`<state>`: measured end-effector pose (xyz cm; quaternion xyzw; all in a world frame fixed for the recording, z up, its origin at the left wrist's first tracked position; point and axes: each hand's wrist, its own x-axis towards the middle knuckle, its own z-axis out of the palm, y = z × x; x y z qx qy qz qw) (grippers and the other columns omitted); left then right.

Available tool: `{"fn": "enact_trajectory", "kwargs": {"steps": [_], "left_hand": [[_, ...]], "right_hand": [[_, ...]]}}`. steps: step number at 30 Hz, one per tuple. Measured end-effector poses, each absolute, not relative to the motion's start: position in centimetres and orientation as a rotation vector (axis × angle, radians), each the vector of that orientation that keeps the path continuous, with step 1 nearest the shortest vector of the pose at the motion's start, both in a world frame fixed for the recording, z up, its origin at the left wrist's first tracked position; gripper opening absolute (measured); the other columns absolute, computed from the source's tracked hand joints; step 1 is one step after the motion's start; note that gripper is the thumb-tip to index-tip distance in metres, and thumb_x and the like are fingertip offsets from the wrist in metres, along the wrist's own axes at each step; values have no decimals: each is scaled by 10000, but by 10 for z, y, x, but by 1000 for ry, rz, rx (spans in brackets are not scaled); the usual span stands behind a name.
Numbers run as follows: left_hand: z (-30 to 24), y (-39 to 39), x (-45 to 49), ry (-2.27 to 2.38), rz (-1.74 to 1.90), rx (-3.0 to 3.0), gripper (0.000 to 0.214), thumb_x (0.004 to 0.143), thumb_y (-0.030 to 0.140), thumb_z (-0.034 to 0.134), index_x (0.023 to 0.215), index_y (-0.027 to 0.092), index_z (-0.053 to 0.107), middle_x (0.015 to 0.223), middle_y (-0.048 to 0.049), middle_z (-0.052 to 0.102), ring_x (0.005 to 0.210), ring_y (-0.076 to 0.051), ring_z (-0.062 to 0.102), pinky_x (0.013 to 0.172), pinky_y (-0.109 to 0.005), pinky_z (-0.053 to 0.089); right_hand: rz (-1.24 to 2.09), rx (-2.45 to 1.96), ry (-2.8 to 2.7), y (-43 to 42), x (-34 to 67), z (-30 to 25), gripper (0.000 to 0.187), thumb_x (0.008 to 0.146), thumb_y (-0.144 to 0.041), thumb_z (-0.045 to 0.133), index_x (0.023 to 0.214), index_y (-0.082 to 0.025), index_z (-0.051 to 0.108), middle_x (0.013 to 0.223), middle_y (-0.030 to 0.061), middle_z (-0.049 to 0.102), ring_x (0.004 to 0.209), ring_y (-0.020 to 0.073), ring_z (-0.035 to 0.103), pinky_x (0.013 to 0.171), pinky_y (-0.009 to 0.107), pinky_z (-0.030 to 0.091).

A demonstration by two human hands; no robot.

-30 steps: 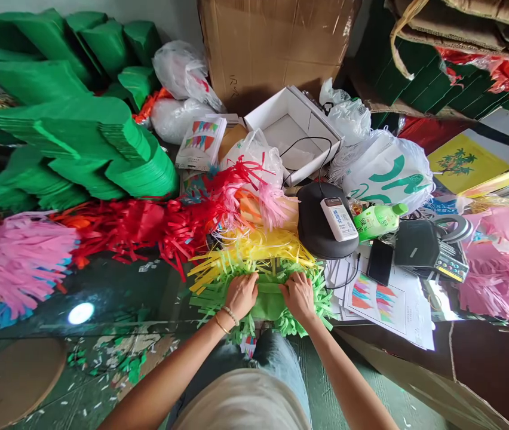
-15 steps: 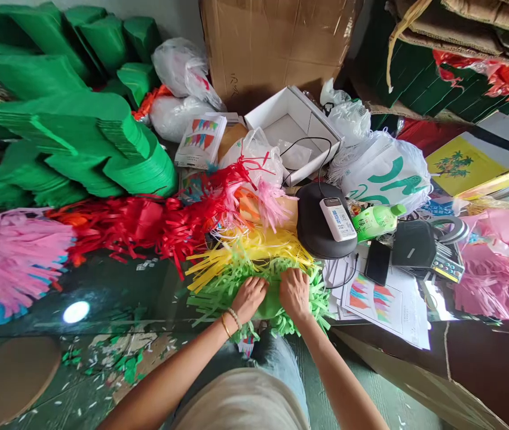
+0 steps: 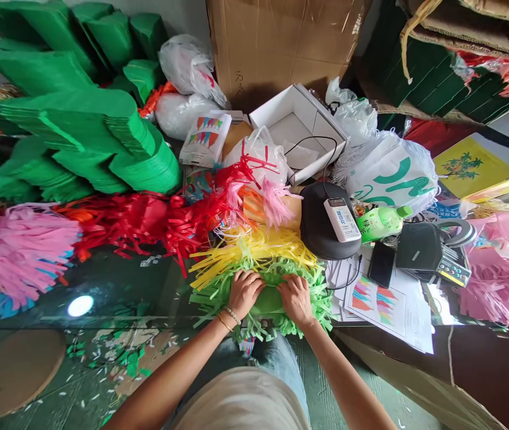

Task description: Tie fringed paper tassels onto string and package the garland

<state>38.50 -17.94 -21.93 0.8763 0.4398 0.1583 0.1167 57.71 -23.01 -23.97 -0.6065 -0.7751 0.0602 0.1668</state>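
A light green fringed paper tassel bundle (image 3: 267, 303) lies at the table's front edge, its strips spread to both sides. My left hand (image 3: 244, 292), with a beaded bracelet and a bangle at the wrist, pinches its upper middle part with bent fingers. On the other side my right hand (image 3: 297, 298) grips the same green paper, fingers curled down into it. A short stretch of green paper shows between the hands; the fingertips are partly hidden in it. Yellow fringe (image 3: 254, 251) lies just behind, touching the green strips.
Red fringe (image 3: 147, 224) and pink fringe (image 3: 25, 251) lie to the left, below stacked green paper (image 3: 79, 131). A black case (image 3: 321, 221), a green bottle (image 3: 382, 222), a phone (image 3: 380, 264) and printed sheets (image 3: 389, 310) are at the right. Behind stands an open white box (image 3: 297, 122).
Both hands stay on the green paper; their fingers have shifted slightly and the paper between them shows a raised edge. The whole view has moved a little.
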Motion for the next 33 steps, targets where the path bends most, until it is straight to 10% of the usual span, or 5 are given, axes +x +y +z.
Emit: {"fn": "enact_trajectory", "kwargs": {"steps": [19,33], "left_hand": [[-224,-175,392,1254,378,2572,299,710,-6,591,851,233,704,1109,-61,691,1019,-260,584,903,-454,409],[-221,-165,397,1193,330,2618,143,895,190,566,845,218,697,1094,-79,668,1056,-269,561,988,-513,373]], "right_hand": [[158,-1596,-2379,-222,569,-237,140,878,-115,526,865,-180,650,948,89,660,1062,254,493,964,407,320],[186,-1601,-2490,-202,571,-232,165,903,-145,491,909,-145,656,912,136,633,982,290,493,901,431,382]]}}
